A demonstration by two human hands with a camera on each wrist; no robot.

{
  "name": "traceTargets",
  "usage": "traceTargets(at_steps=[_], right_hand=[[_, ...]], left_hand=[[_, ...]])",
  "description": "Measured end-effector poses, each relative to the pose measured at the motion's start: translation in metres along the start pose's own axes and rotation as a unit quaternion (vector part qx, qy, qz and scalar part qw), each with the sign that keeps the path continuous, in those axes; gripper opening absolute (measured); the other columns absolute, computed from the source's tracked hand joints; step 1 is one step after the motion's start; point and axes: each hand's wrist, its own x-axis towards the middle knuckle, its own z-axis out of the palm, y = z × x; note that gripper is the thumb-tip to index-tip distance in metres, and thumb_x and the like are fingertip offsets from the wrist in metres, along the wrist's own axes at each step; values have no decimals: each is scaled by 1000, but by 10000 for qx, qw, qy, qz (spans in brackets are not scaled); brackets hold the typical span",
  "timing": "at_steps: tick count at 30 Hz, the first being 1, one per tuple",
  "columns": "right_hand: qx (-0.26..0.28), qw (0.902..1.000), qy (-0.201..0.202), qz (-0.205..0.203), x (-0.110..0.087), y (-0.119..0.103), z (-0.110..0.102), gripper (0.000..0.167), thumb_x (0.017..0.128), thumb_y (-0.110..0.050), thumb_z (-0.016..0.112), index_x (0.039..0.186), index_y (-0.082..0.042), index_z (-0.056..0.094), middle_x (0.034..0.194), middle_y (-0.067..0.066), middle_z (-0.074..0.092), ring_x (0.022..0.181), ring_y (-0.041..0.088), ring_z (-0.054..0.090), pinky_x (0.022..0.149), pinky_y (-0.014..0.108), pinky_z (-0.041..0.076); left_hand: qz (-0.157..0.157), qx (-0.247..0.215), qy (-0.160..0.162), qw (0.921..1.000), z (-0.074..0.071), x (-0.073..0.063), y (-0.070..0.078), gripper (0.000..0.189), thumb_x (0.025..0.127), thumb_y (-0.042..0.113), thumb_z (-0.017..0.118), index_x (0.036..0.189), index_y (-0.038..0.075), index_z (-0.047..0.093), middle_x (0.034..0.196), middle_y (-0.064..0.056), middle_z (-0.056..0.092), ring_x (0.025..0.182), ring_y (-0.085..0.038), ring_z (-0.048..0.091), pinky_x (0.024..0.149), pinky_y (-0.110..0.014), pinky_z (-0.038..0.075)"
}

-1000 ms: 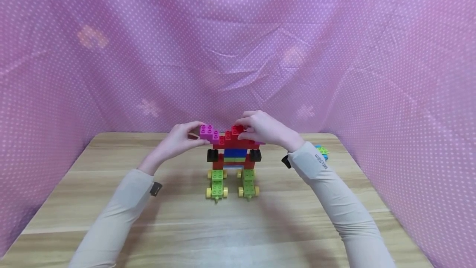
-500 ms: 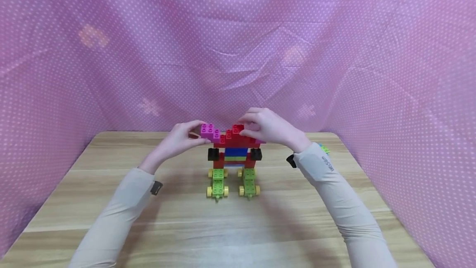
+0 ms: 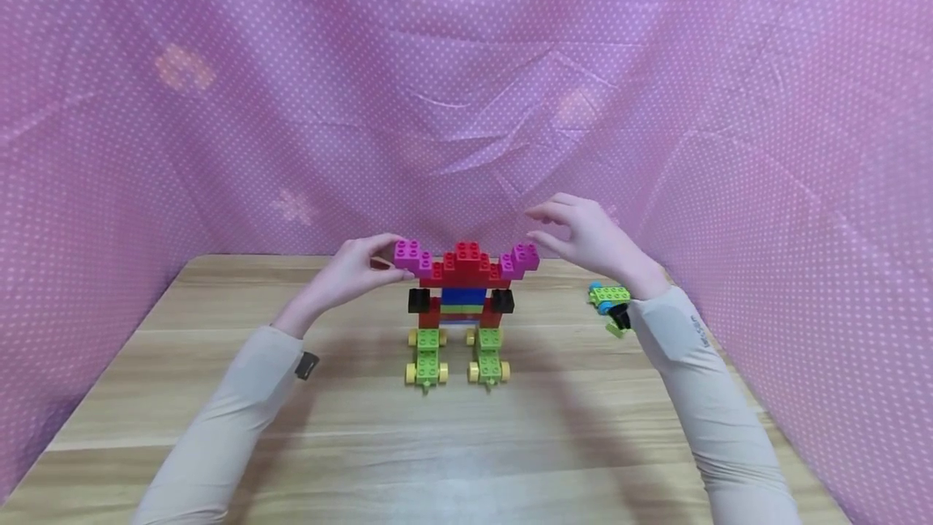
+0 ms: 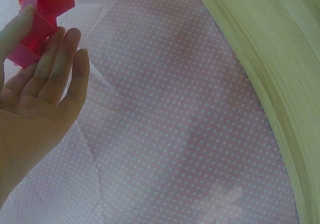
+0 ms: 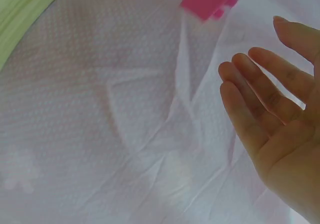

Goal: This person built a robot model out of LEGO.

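A figure of toy building bricks stands upright mid-table, with red bricks (image 3: 466, 272) on top, a blue brick (image 3: 463, 296) below and a black brick (image 3: 419, 300) at each side. Its two feet are green wheeled bases (image 3: 428, 364) with yellow wheels. My left hand (image 3: 355, 270) pinches the pink brick (image 3: 406, 253) at the figure's left end between thumb and fingers, as the left wrist view also shows. My right hand (image 3: 592, 237) is apart from the figure, fingers relaxed and holding nothing, up and right of the other pink brick (image 3: 526, 257).
A green wheeled base (image 3: 611, 295) with blue wheels lies at the back right of the wooden table (image 3: 466, 460), partly behind the right wrist. Pink dotted cloth (image 3: 466, 87) hangs behind and on both sides.
My right hand has left the red bricks on top and moved up and right, uncovering the right pink brick and the blue-wheeled base. My left hand keeps its hold on the left pink brick.
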Motion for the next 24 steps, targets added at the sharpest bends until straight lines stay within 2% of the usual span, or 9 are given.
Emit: traceTargets(at_steps=[5,8,16,24], right_hand=[[-147,9992,228,298,-21,24,-2,30,92,-14,70,119,-1,69,109,16,71,101,31,66,88,46,58],[-130,9982,225,534,-36,39,-1,28,92,-12,69,118,1,68,109,18,71,100,32,66,90,48,58],[33,9916,-55,1289,-79,79,13,29,96,-14,65,118,6,66,113,24,69,100,37,67,90,52,59],[101,9777,-368,2066,-120,123,34,34,96,-13,64,120,11,63,117,31,67,99,42,68,89,54,58]], left_hand=[[-41,18,-37,10000,0,1,-1,43,88,15,74,128,6,61,111,-13,72,103,-26,69,95,-40,59],[-57,5,-39,10000,0,1,-1,43,89,15,74,129,6,61,111,-13,72,103,-26,69,96,-41,59],[-41,-8,-29,10000,0,0,0,43,89,16,74,128,7,61,111,-13,72,103,-26,69,96,-40,59],[-95,-20,-4,10000,0,-1,2,44,88,17,74,129,8,61,113,-13,72,104,-26,68,96,-41,59]])
